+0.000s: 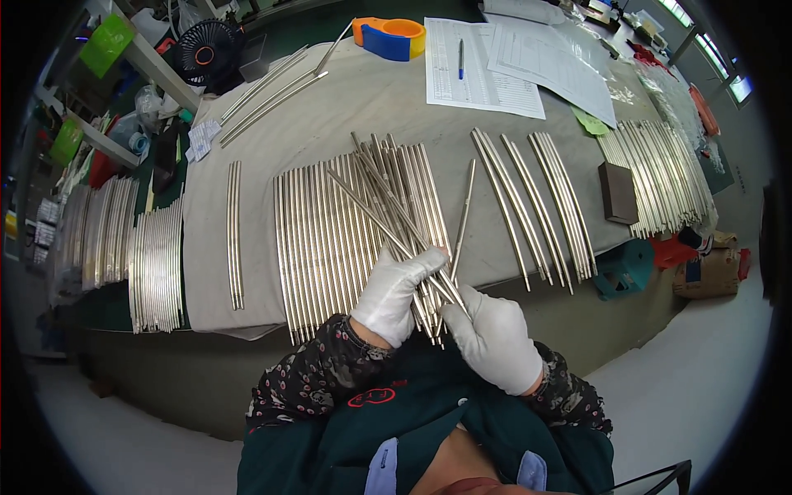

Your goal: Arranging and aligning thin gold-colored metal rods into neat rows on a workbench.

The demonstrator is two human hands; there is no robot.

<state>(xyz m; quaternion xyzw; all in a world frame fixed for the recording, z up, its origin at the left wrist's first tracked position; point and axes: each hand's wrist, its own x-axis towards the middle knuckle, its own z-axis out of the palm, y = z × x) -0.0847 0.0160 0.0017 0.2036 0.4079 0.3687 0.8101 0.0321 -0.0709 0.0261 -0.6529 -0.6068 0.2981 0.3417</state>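
Note:
Both my hands wear white gloves and are closed on slim, shiny metal rods (367, 206) at the front edge of the table. My left hand (394, 297) grips the slanting rods from the left, its thumb lying across them. At their near ends, my right hand (499, 338) pinches the rods between thumb and fingers. How many rods each hand holds is hidden. Beneath the held rods lies a wide row of metal rods (318, 239), side by side, with several crossed loosely on its right part. A single rod (464, 210) lies just right of this row.
Small groups of rods (565, 206) lie to the right, and a few more rods (235, 235) to the left. A dark block (617, 193) sits against a rod stack (660, 177) at far right. Behind are a tape dispenser (392, 40), paper sheets (474, 74) and a pen (461, 59).

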